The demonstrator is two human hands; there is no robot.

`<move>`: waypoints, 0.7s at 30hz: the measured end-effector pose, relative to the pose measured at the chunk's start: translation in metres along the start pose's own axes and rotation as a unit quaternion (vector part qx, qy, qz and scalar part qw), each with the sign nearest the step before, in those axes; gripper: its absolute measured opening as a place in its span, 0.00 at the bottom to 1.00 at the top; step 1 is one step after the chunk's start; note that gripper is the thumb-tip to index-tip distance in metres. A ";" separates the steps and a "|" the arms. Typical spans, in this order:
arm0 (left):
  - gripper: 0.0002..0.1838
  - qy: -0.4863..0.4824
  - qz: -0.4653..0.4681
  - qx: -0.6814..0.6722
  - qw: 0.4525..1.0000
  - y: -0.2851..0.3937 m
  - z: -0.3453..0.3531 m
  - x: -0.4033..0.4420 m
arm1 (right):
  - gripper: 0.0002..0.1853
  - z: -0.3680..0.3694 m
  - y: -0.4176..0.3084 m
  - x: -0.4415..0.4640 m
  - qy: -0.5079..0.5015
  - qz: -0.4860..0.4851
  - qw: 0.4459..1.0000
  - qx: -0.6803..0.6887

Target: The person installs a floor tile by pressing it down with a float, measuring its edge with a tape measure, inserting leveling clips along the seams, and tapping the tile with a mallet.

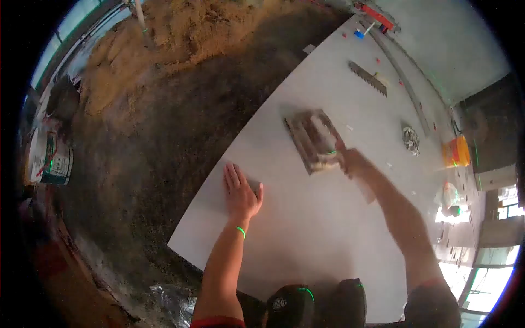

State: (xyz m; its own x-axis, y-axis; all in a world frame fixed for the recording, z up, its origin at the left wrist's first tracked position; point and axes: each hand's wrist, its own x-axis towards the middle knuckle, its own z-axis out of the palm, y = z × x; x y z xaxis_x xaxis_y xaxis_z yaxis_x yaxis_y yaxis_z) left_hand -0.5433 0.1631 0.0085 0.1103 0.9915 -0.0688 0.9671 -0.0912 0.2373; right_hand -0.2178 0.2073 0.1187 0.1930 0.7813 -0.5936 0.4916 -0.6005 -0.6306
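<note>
My left hand [239, 191] lies flat on the large pale tile [295, 218], fingers stretched out near its left edge. My right hand [350, 158] is wrapped round the handle of a rectangular float [306, 139]. The float is over the tile, ahead and to the right of my left hand; its face looks dirty and slightly blurred. I cannot tell whether it touches the surface. A thin green laser line crosses my left wrist and the float.
Dark mortar [164, 136] borders the tile on the left, with a sand heap [191, 33] beyond. A notched trowel [368, 78], a crumpled wrapper [410, 140] and a yellow bucket [456, 151] are on the right. A white-and-green bucket [52, 158] stands far left. My knees [314, 303] show below.
</note>
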 end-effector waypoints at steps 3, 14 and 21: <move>0.46 0.028 0.021 0.016 0.999 0.000 -0.002 0.013 | 0.29 -0.037 -0.079 -0.037 0.021 0.014 0.999 0.019; 0.45 0.043 0.010 -0.025 0.999 -0.002 -0.004 0.007 | 0.27 0.061 0.056 -0.038 0.177 -0.184 0.948 -0.188; 0.45 0.024 0.003 -0.064 0.998 -0.013 -0.004 -0.014 | 0.34 0.084 0.097 -0.127 0.014 0.078 0.976 -0.202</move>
State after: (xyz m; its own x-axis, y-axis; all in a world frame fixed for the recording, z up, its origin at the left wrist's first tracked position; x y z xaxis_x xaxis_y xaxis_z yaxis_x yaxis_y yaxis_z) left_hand -0.5579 0.1513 0.0105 0.1030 0.9944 -0.0217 0.9286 -0.0883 0.3603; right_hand -0.2658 0.0355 0.0917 0.3120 0.6941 -0.6488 0.7489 -0.5999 -0.2815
